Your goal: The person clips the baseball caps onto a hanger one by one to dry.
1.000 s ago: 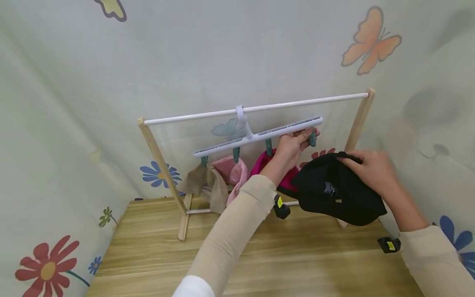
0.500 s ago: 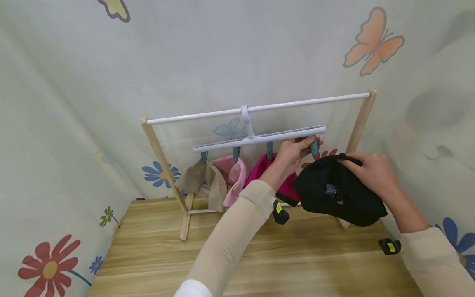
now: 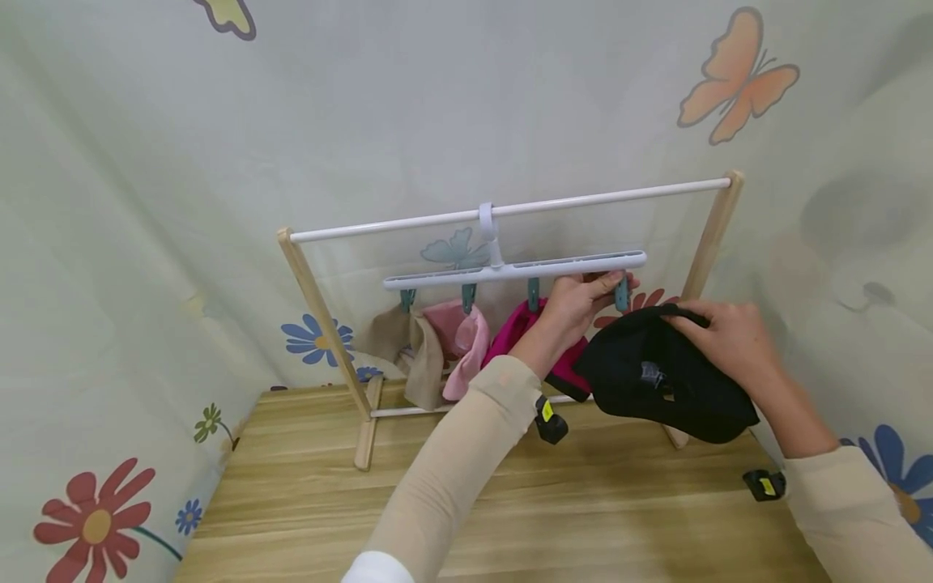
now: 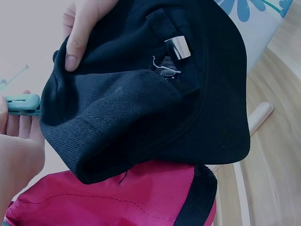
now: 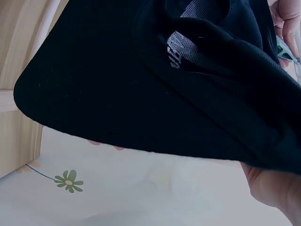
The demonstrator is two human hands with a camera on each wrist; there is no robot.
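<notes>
In the head view my right hand (image 3: 729, 336) pinches the edge of a black cap (image 3: 678, 385), its brim hanging downward and its inside with a label facing me. My left hand (image 3: 576, 304) pinches a green clip (image 3: 622, 293) at the right end of a white hanger (image 3: 568, 266). The left wrist view shows this clip (image 4: 23, 103) right at the black cap's edge (image 4: 113, 108), with the right thumb (image 4: 77, 47) over the cloth. Much of the right hand (image 5: 275, 188) is hidden behind the cap in its own wrist view.
The hanger hooks onto the white bar (image 3: 612, 197) of a wooden rack (image 3: 321, 324). Other green clips hold a beige cap (image 3: 423, 356), a pink cap (image 3: 466, 348) and a magenta cap (image 3: 510, 328). A wood-grain table (image 3: 291, 502) lies below; patterned cloth walls stand around.
The hanger has swung from a steep slant to nearly level, its right end coming down. The clip in my left hand has moved slightly lower. My right hand keeps the black cap nearly still.
</notes>
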